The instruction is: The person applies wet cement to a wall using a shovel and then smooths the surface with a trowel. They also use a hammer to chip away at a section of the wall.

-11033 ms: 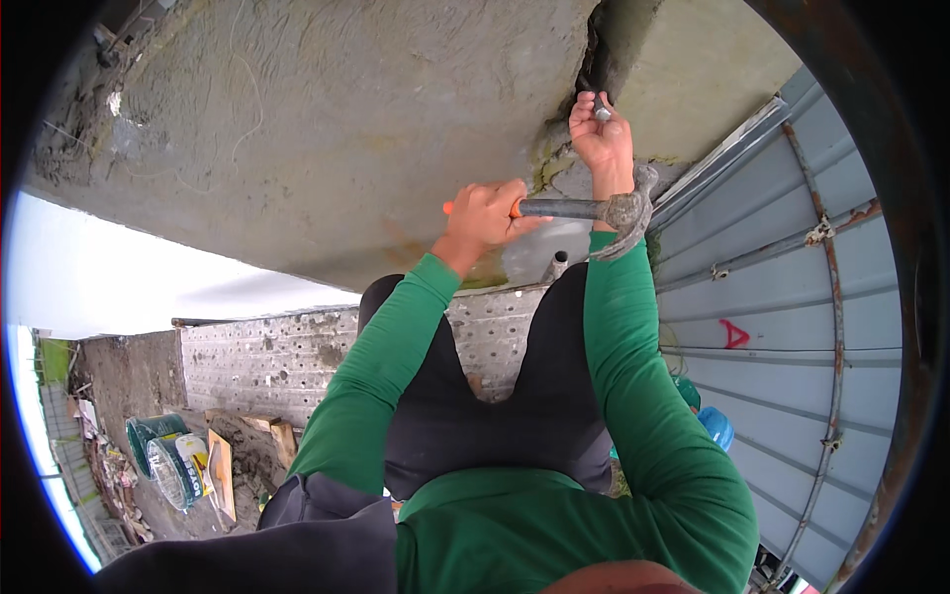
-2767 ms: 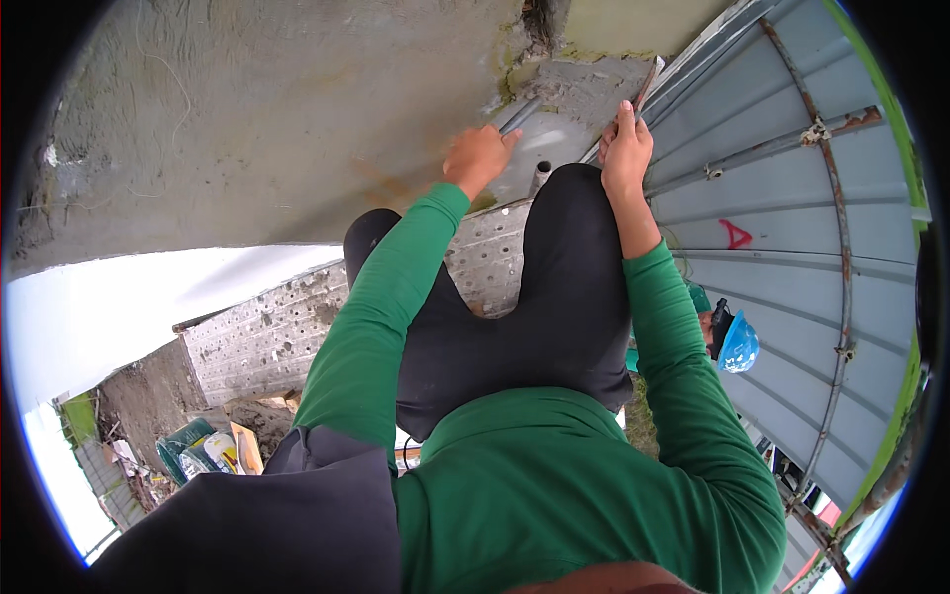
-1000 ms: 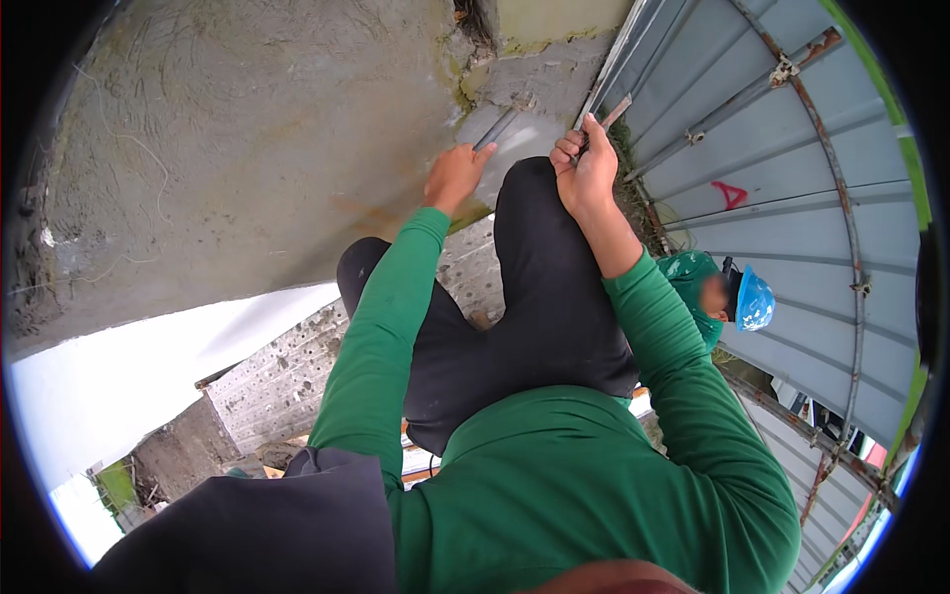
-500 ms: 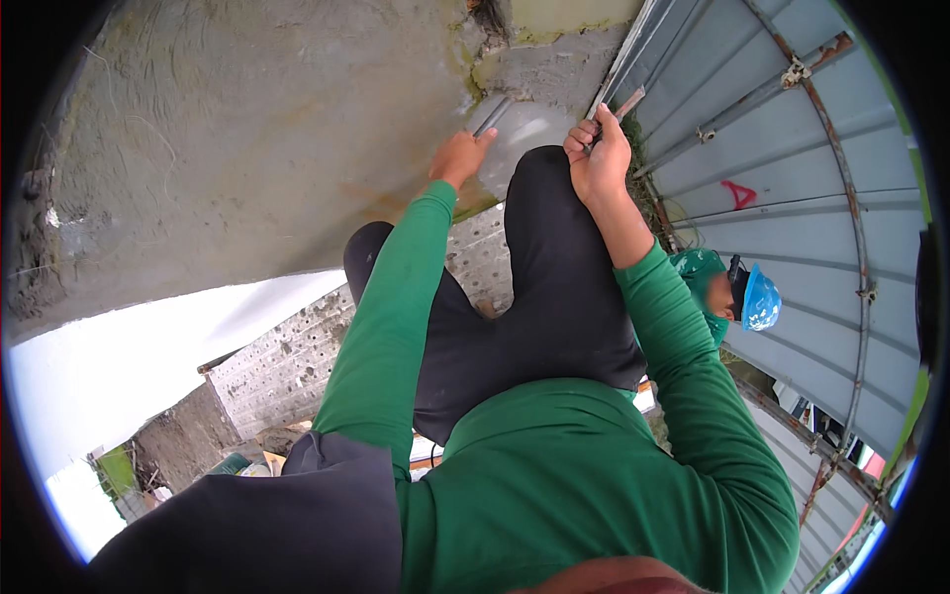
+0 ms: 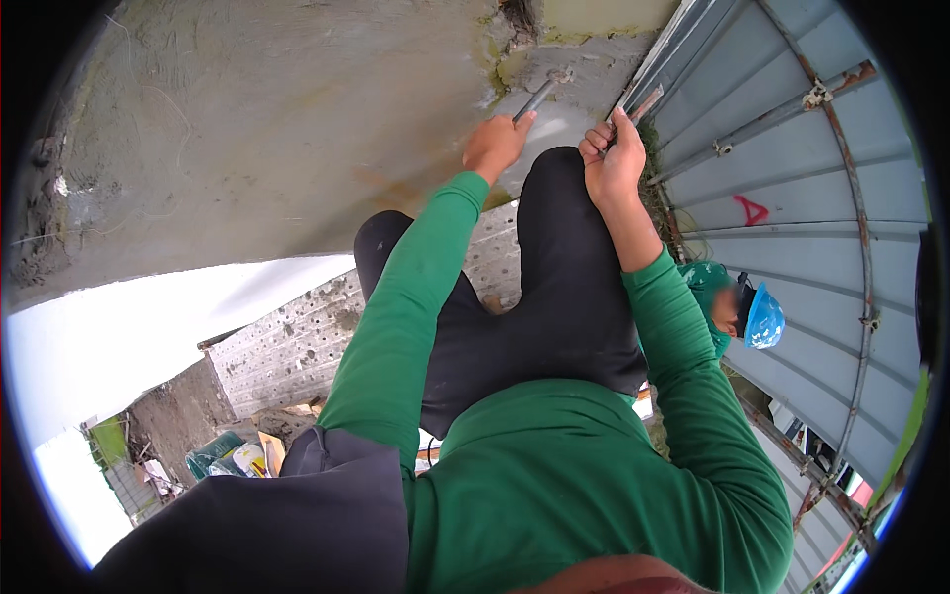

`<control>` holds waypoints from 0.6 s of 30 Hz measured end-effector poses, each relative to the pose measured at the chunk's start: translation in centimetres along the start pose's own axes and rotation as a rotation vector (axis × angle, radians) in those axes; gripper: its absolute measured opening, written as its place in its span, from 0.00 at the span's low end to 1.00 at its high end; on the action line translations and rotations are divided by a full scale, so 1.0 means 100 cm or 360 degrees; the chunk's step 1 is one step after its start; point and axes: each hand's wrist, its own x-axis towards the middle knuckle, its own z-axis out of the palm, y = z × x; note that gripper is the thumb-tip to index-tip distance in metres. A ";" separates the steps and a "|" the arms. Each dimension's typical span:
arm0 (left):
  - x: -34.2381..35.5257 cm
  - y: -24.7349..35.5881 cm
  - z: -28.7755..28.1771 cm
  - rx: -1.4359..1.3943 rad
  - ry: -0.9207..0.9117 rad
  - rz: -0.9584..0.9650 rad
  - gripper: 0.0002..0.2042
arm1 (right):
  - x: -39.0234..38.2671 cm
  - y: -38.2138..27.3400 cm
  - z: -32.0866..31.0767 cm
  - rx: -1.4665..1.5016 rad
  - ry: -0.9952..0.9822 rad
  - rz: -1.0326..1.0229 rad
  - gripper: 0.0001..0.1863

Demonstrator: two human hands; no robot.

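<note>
My left hand (image 5: 495, 147) is closed around the lower end of a slim grey metal tool (image 5: 536, 99). The tool's far end, with a pale lump that looks like mortar (image 5: 561, 75), lies against or just over the grey cement surface (image 5: 297, 129); contact cannot be made out. Above my right knee, my right hand (image 5: 616, 163) grips a narrow tool with a flat, brownish, stained blade (image 5: 648, 102). Its handle is mostly hidden by my fingers. Both arms reach forward in green sleeves, over my dark-trousered knees (image 5: 554, 198).
A perforated grey plank (image 5: 287, 346) runs beneath my legs. Corrugated metal sheeting (image 5: 802, 198) with rusty pipes (image 5: 841, 148) stands close on the right. Another person in a blue hard hat (image 5: 764, 317) is beyond my right arm. Green, white and yellow items (image 5: 233, 455) lie at lower left.
My left hand has moved forward and to the right with its tool, whose lumpy tip now shows. The right hand keeps its grip beside the knee. The whole view has shifted slightly.
</note>
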 end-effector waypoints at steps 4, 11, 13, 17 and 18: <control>0.004 -0.024 -0.010 -0.0008 0.0030 0.0263 0.34 | -0.003 -0.003 0.001 0.0043 0.0059 0.0046 0.10; -0.010 -0.014 -0.006 -0.0035 0.0095 0.0182 0.35 | -0.005 -0.005 0.005 -0.0049 0.0043 0.0019 0.11; -0.010 -0.018 -0.008 -0.0117 0.0154 0.0293 0.34 | -0.009 -0.004 0.005 -0.0050 0.0049 0.0028 0.11; 0.012 -0.027 0.003 -0.0156 0.0197 0.0055 0.35 | -0.006 -0.004 0.010 -0.0065 0.0023 0.0042 0.11; -0.002 -0.011 0.000 -0.0126 0.0181 0.0108 0.35 | -0.005 -0.006 0.007 -0.0074 0.0037 0.0025 0.11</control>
